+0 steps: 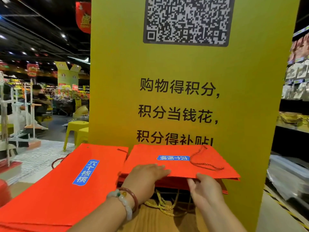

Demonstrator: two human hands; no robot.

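Where bag [147, 156] overhangs, right hand [206, 188] (perhaps gripping)

Yellow pillar [117, 101] walls off the bag stack [177, 166] behind (bare wooden counter [157, 221] lies nearer).

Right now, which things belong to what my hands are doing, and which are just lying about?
In hand: top red bag, pressed by left hand, near edge held by right hand; red bags under it.
Lying about: left pile of red bags, yellow sign, yellow stools, gold cords.
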